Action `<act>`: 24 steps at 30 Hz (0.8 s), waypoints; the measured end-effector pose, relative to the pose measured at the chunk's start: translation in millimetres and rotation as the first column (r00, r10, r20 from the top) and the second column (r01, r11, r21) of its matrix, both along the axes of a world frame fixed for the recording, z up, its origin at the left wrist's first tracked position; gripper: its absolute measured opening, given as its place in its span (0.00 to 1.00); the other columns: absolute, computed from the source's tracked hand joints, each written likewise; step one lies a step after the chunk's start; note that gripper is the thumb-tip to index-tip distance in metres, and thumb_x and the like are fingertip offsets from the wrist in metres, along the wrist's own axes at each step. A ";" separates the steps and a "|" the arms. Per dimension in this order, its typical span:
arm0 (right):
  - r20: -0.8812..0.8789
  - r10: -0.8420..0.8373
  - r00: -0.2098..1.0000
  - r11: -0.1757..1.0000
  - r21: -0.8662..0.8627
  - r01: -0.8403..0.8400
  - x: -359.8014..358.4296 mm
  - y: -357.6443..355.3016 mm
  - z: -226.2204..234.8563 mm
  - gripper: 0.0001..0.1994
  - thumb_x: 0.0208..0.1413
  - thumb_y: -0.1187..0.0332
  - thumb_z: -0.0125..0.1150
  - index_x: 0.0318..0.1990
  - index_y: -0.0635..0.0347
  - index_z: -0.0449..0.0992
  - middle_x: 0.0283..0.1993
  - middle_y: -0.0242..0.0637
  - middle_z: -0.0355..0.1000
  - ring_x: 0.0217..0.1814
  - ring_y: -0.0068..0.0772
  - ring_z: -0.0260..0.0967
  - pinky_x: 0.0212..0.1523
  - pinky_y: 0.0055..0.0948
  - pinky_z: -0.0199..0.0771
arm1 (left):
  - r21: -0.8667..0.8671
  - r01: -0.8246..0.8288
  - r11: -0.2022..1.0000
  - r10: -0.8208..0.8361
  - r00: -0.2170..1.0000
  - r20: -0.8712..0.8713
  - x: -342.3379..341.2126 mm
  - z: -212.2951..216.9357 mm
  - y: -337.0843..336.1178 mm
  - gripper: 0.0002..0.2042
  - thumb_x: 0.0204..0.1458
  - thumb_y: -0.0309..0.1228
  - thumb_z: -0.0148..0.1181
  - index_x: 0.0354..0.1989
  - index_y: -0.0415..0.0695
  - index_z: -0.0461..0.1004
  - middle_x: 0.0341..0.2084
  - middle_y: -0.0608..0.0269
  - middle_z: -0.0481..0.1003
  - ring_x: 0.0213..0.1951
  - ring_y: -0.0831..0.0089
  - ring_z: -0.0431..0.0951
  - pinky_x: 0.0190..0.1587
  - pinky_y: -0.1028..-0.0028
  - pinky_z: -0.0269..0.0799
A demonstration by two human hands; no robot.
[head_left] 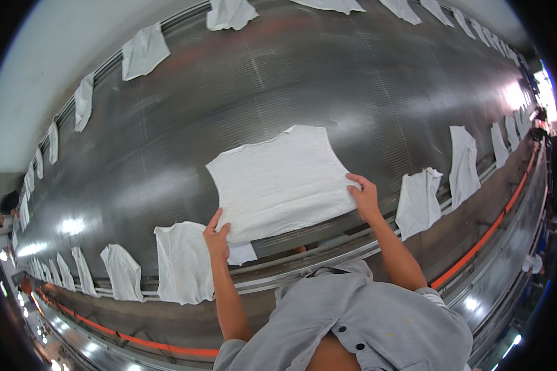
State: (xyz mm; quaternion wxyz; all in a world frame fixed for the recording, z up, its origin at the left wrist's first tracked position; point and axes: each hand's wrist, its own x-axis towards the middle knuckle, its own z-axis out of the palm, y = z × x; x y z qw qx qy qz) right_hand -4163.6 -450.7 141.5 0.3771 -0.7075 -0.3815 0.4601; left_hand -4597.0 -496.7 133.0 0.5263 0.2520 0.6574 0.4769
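A white fabric panel (281, 182) is spread out in front of me over a long grey metal table (185, 117). At its lower left corner, my left hand (216, 238) pinches the edge between thumb and fingers. My right hand (364, 196) grips the right edge, thumb on top, the other fingers partly hidden. The panel's lower edge hangs close to the table's near edge. Below it, beside my left hand, a small white piece (241, 253) shows, its kind unclear. Another white fabric piece (184, 263) lies just left of my left hand, draped over the near edge.
Several white fabric pieces line the near edge, including one to the right (418, 201) and another farther right (464, 167). More hang along the far edge (145, 52). An orange rail (492, 229) runs alongside the table. Part of a person (7, 204) shows at the far left.
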 end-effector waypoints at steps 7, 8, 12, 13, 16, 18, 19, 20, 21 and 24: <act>-0.129 -0.039 0.991 0.999 0.010 0.040 1.0 3.3 4.2 0.19 0.51 0.82 0.58 0.53 0.68 0.79 0.48 0.39 0.78 0.46 0.23 0.71 0.50 0.22 0.70 | -0.024 -0.011 1.000 0.012 0.999 0.048 2.7 -2.9 -0.1 0.27 0.46 0.13 0.59 0.59 0.35 0.73 0.55 0.52 0.75 0.53 0.68 0.76 0.58 0.73 0.68; -0.128 -0.038 0.991 0.999 0.008 0.039 0.9 3.5 5.4 0.19 0.51 0.82 0.58 0.53 0.68 0.79 0.48 0.39 0.78 0.46 0.23 0.71 0.50 0.22 0.70 | -0.026 -0.017 1.000 0.018 0.998 0.056 2.9 -4.0 -1.3 0.27 0.46 0.13 0.59 0.59 0.35 0.73 0.55 0.52 0.75 0.53 0.68 0.76 0.58 0.73 0.68; -0.139 -0.047 0.989 0.999 0.003 0.048 2.4 4.3 4.2 0.20 0.51 0.83 0.58 0.54 0.68 0.78 0.48 0.39 0.77 0.46 0.23 0.71 0.49 0.23 0.71 | -0.030 -0.024 0.999 0.026 0.998 0.066 5.6 -5.3 -4.9 0.27 0.46 0.12 0.59 0.59 0.35 0.73 0.56 0.52 0.75 0.53 0.68 0.76 0.58 0.73 0.68; -0.146 -0.051 0.988 0.999 0.003 0.052 2.4 5.7 4.2 0.20 0.51 0.83 0.58 0.54 0.68 0.78 0.49 0.39 0.77 0.46 0.23 0.71 0.49 0.23 0.71 | -0.029 -0.022 0.999 0.024 0.998 0.062 6.4 -5.9 -5.7 0.27 0.46 0.12 0.59 0.59 0.35 0.73 0.56 0.52 0.75 0.53 0.69 0.76 0.58 0.73 0.68; -0.178 -0.059 0.982 0.998 -0.037 0.054 6.2 8.2 6.3 0.20 0.52 0.83 0.59 0.54 0.68 0.78 0.49 0.39 0.77 0.46 0.24 0.72 0.49 0.23 0.71 | -0.010 -0.018 1.000 0.018 0.998 0.053 9.5 -8.3 -7.0 0.27 0.46 0.12 0.59 0.60 0.36 0.73 0.56 0.52 0.75 0.53 0.69 0.76 0.58 0.74 0.68; -0.164 -0.042 0.986 0.999 -0.014 0.040 3.5 8.3 2.8 0.20 0.52 0.83 0.59 0.54 0.69 0.78 0.48 0.39 0.77 0.45 0.24 0.72 0.49 0.22 0.71 | -0.025 -0.016 1.000 0.016 1.000 0.001 6.7 -7.1 -4.9 0.27 0.46 0.11 0.58 0.60 0.35 0.73 0.55 0.52 0.75 0.52 0.69 0.76 0.58 0.74 0.68; -0.144 -0.036 0.989 0.999 -0.005 0.036 6.5 7.9 5.2 0.19 0.52 0.83 0.59 0.54 0.69 0.78 0.48 0.39 0.77 0.45 0.24 0.72 0.48 0.22 0.71 | -0.035 -0.012 0.999 0.011 1.000 -0.013 10.6 -9.8 -5.4 0.28 0.46 0.11 0.57 0.60 0.35 0.73 0.55 0.52 0.75 0.52 0.70 0.76 0.58 0.74 0.68; -0.159 -0.029 0.987 1.000 -0.006 0.028 6.0 7.5 5.5 0.20 0.52 0.83 0.59 0.55 0.69 0.77 0.48 0.39 0.77 0.45 0.24 0.72 0.48 0.22 0.71 | -0.032 -0.017 0.999 0.017 1.000 0.014 8.8 -12.6 -6.7 0.27 0.47 0.12 0.58 0.60 0.36 0.73 0.54 0.53 0.76 0.52 0.70 0.76 0.57 0.74 0.68; -0.174 -0.023 0.984 1.000 -0.008 0.022 1.0 6.8 3.1 0.21 0.51 0.82 0.60 0.56 0.69 0.76 0.47 0.39 0.77 0.45 0.24 0.72 0.48 0.22 0.71 | -0.029 -0.021 0.999 0.022 0.999 0.041 3.5 -13.4 -7.7 0.27 0.47 0.13 0.60 0.60 0.37 0.74 0.54 0.55 0.76 0.51 0.71 0.76 0.57 0.74 0.68; -0.224 -0.089 0.970 0.995 -0.059 0.078 -2.4 -3.4 -9.1 0.28 0.50 0.80 0.65 0.61 0.69 0.69 0.48 0.43 0.76 0.45 0.27 0.73 0.48 0.24 0.73 | -0.002 -0.021 1.000 0.021 0.999 0.024 0.9 -15.2 -4.1 0.27 0.47 0.14 0.60 0.60 0.35 0.73 0.53 0.54 0.77 0.51 0.71 0.76 0.56 0.74 0.69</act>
